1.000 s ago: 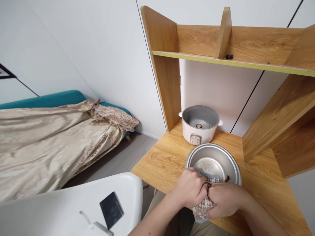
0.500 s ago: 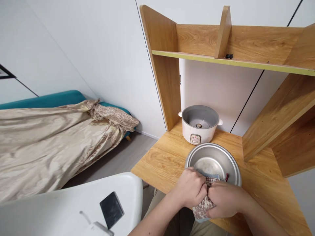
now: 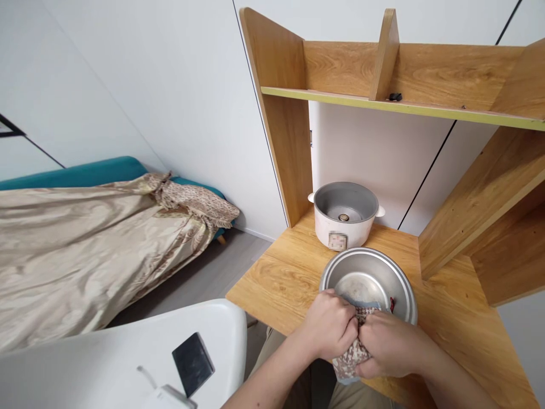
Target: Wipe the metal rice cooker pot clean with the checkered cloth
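Both my left hand (image 3: 334, 325) and my right hand (image 3: 386, 345) are closed on a patterned brown-and-white cloth (image 3: 351, 361) with a pale blue edge. The cloth is bunched between my fists, over the near rim of a silver metal pot (image 3: 367, 282). One end of it reaches into the pot and the other hangs down toward my lap. A small dark red thing (image 3: 392, 304) shows by the pot's inner wall beside my right hand. Just behind the pot stands a white rice cooker (image 3: 344, 218), lidless, its grey inside and central heating knob visible.
The pot and cooker stand on a wooden desk (image 3: 281, 271) under a wooden shelf (image 3: 340, 99). A small black object (image 3: 395, 96) lies on the shelf. At lower left, a white table (image 3: 106, 363) holds a dark flat device (image 3: 193, 363). A covered sofa (image 3: 97, 238) is beyond.
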Available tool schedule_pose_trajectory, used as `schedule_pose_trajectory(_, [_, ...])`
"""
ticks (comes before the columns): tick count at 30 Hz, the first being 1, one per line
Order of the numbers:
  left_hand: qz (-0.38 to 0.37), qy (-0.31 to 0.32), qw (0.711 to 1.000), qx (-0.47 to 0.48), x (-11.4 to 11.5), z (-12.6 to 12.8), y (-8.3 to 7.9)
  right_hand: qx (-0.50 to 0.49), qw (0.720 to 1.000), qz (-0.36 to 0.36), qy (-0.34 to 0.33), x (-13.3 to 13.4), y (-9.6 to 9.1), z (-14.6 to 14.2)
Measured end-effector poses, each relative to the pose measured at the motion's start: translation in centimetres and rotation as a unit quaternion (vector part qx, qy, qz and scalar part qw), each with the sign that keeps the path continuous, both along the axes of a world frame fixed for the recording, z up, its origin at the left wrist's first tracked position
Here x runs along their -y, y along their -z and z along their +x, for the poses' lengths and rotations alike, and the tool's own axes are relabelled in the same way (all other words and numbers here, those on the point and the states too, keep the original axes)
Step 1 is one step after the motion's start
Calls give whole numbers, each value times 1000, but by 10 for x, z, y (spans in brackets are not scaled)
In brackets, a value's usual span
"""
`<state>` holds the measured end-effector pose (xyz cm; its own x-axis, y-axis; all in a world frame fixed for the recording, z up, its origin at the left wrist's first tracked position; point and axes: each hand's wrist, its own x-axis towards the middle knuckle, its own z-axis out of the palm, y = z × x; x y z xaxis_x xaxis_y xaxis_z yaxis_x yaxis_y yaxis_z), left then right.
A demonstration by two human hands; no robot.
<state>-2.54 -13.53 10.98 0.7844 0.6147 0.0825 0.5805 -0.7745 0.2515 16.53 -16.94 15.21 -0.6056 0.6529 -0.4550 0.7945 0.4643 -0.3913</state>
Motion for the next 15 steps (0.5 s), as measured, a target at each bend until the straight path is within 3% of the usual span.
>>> schedule_pose_trajectory(15, [5,3,1000,-1,-1,1,0,-12,1000,-7,-22,-8,9,4])
